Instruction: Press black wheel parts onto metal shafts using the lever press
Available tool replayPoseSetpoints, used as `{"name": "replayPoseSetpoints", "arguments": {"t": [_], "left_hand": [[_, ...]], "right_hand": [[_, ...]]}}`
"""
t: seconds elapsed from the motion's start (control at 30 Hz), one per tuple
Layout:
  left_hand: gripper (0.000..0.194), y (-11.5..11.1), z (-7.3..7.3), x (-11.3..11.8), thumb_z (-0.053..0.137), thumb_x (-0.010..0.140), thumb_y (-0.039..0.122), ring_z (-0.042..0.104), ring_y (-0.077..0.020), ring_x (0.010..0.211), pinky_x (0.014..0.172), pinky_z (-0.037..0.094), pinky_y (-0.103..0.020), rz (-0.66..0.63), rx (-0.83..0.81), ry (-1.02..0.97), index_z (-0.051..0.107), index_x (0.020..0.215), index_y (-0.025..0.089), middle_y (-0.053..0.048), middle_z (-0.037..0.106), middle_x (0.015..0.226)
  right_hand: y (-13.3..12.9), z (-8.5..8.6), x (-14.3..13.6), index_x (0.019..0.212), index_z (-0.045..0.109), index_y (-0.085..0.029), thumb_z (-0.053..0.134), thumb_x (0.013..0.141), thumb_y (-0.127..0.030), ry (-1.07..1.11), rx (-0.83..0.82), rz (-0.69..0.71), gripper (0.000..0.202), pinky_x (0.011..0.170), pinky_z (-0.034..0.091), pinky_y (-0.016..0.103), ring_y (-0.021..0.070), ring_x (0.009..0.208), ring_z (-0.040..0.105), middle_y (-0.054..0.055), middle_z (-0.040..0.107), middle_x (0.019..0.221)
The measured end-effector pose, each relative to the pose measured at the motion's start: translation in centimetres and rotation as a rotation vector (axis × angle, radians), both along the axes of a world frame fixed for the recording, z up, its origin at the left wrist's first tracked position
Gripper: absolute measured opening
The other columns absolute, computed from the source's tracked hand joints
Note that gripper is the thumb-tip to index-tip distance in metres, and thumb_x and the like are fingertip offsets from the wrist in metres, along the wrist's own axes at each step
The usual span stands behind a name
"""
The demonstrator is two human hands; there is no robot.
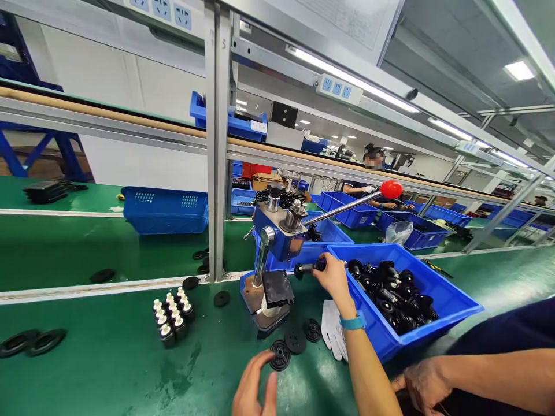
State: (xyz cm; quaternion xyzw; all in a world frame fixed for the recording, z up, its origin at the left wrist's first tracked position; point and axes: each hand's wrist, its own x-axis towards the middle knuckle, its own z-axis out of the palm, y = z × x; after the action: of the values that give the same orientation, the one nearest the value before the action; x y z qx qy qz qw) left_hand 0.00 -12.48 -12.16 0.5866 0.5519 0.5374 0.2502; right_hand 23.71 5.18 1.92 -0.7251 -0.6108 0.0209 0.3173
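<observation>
The left hand has its empty grip spread wide near a disc on the worktop, and farther off the right hand pinches a black part between the press and a bin.

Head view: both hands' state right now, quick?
Left hand: open, at a ribbed black disc; contact can't be told.
Right hand: closed, holding a black-and-silver part.

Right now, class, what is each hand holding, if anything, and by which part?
The right hand grips a black-and-silver part by its dark section, away from the press. The left hand holds nothing.
</observation>
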Motion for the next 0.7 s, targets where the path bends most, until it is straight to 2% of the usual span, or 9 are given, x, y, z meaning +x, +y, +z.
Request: {"name": "replayPoseSetpoints", "arguments": {"t": [0.07,0.13,0.23,0.33,0.4,0.5,0.57,0.7], "left_hand": [[0.039,1.6,1.3,2.7,0.046,0.102,0.043,0.066,-0.0302,0.128,0.108,0.057,-0.044,-0.163,0.043,0.051,0.069,0.127,0.022,-0.013,0.071,0.136],[0.046,3.3,2.5,5.1,0.043,0.104,0.036,0.056,-0.0301,0.141,0.116,0.051,-0.047,-0.243,0.109,0.121,0.056,0.144,0.018,-0.015,0.060,0.150],[0.057,5.9,3.2,7.8,0.040,0.102,0.024,0.041,-0.0283,0.152,0.124,0.041,-0.051,-0.238,0.179,0.216,0.035,0.159,0.015,-0.016,0.045,0.163],[0.062,7.7,3.0,9.3,0.042,0.096,0.014,0.038,-0.0297,0.154,0.125,0.037,-0.054,-0.243,0.117,0.323,0.033,0.158,0.011,-0.018,0.043,0.163],[0.059,8.3,3.1,9.5,0.050,0.092,0.014,0.048,-0.0329,0.146,0.120,0.040,-0.054,-0.283,-0.028,0.398,0.045,0.151,0.011,-0.019,0.054,0.154],[0.035,8.3,4.4,9.2,0.060,0.091,0.020,0.067,-0.0328,0.120,0.103,0.051,-0.045,-0.384,-0.269,0.505,0.065,0.125,0.015,-0.016,0.072,0.125],[0.022,8.1,5.4,8.7,0.061,0.093,0.024,0.070,-0.0317,0.109,0.092,0.051,-0.039,-0.404,-0.366,0.554,0.070,0.111,0.017,-0.014,0.076,0.112],[0.020,7.1,6.3,6.4,0.063,0.089,0.024,0.070,-0.0303,0.104,0.085,0.047,-0.034,-0.355,-0.514,0.546,0.072,0.105,0.016,-0.013,0.077,0.106]], "right_hand": [[-1.6,-1.0,-0.6,0.108,0.065,-0.023,0.067,0.076,-0.022,-0.035,0.008,0.052,0.032,0.088,0.046,0.037,0.0313,0.111,0.057,0.010,0.069,0.109],[-3.4,-2.0,-1.0,0.109,0.065,-0.024,0.066,0.078,-0.021,-0.049,-0.002,0.116,0.031,0.094,0.046,0.041,0.0333,0.116,0.055,0.010,0.068,0.113],[-6.1,-2.8,-0.7,0.106,0.065,-0.025,0.067,0.076,-0.017,-0.043,-0.037,0.236,0.031,0.099,0.045,0.042,0.0319,0.114,0.056,0.008,0.070,0.111],[-8.2,-2.8,0.4,0.102,0.065,-0.025,0.067,0.072,-0.012,-0.020,-0.079,0.351,0.033,0.098,0.046,0.038,0.0276,0.107,0.058,0.004,0.071,0.107],[-9.1,-2.5,1.3,0.101,0.065,-0.024,0.067,0.071,-0.012,0.007,-0.112,0.419,0.033,0.094,0.047,0.037,0.0259,0.104,0.059,0.003,0.070,0.105],[-9.5,-2.4,2.4,0.103,0.067,-0.023,0.068,0.071,-0.013,0.076,-0.162,0.487,0.034,0.090,0.046,0.035,0.0239,0.101,0.059,0.003,0.069,0.104],[-9.2,-2.7,2.8,0.106,0.069,-0.022,0.071,0.069,-0.014,0.144,-0.205,0.505,0.038,0.091,0.047,0.034,0.0229,0.100,0.061,0.003,0.069,0.105],[-7.7,-3.8,2.9,0.111,0.071,-0.023,0.077,0.067,-0.017,0.307,-0.286,0.596,0.045,0.092,0.048,0.033,0.0218,0.101,0.065,0.001,0.073,0.109]]}}
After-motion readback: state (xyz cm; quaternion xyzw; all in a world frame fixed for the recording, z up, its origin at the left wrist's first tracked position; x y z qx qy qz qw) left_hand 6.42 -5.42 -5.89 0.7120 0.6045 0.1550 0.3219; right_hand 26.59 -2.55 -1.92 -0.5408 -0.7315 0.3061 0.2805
